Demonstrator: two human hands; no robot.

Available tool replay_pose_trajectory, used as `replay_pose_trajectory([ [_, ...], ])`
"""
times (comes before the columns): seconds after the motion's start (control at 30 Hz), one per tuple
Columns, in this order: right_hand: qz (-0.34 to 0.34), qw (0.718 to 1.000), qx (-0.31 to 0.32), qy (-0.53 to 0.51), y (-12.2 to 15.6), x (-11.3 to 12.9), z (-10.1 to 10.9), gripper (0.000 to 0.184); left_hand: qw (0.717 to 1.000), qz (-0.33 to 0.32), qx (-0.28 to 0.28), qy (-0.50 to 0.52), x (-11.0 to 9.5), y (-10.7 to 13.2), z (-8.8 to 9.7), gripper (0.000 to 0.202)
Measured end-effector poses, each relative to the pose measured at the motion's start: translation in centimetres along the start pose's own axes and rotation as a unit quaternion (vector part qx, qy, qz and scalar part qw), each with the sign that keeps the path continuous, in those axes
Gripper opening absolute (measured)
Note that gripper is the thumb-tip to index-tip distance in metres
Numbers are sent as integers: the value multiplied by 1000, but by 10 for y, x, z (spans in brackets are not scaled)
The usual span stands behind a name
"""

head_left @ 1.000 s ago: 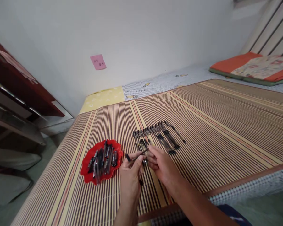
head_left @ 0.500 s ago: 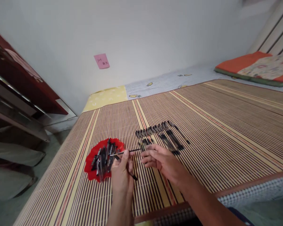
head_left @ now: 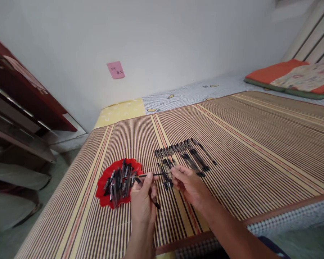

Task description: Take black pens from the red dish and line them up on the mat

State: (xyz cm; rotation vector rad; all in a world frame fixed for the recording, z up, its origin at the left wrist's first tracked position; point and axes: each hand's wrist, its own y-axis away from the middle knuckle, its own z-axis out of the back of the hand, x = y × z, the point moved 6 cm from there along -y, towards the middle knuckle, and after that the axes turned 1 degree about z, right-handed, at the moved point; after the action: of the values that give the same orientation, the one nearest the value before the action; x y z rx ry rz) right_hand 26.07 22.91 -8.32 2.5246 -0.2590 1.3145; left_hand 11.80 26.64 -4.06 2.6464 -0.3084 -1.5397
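My left hand [head_left: 144, 196] is closed on a thin dark pen [head_left: 159, 174], held level between thumb and fingers. A second black pen-like piece [head_left: 156, 203] crosses the same palm and sticks out below the fingers. At the thin pen's right end, my right hand [head_left: 185, 181] pinches with thumb and fingertips. Beside my left hand, a red scalloped dish [head_left: 101, 181] holds many black pens [head_left: 118, 180] in a heap. Beyond my right hand, several black pens [head_left: 196, 156] lie side by side in a slanting row, some partly hidden by the hand.
A striped bamboo mat [head_left: 232, 144] covers the bed. A folded orange and floral quilt [head_left: 291, 77] lies at the far right. On the white wall is a pink note [head_left: 115, 70]. Dark shelving [head_left: 16, 108] and hanging cloth stand to the left.
My right hand has gone from loosely spread fingers to a pinch on the pen's right end. Both hands have shifted slightly right.
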Motion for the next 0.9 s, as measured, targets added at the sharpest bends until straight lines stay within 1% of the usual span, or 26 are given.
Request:
replay_pose_trajectory([
  [0.2,-40,997,21,-70,3,-3,-6,32,1000,-21,2,-16,-1,2,-3,28],
  [0.33,-37,995,44,-81,3,-2,-6,29,1000,-22,-1,-10,0,1,-1,28],
  [0.53,-26,996,53,-70,2,-2,-5,27,1000,-10,-14,6,3,0,2,30],
  [0.77,-6,998,64,-24,9,7,-12,24,1000,-17,-12,-1,3,-1,2,30],
  [0.9,38,996,60,58,11,18,-13,22,999,-34,-14,-12,1,0,2,30],
])
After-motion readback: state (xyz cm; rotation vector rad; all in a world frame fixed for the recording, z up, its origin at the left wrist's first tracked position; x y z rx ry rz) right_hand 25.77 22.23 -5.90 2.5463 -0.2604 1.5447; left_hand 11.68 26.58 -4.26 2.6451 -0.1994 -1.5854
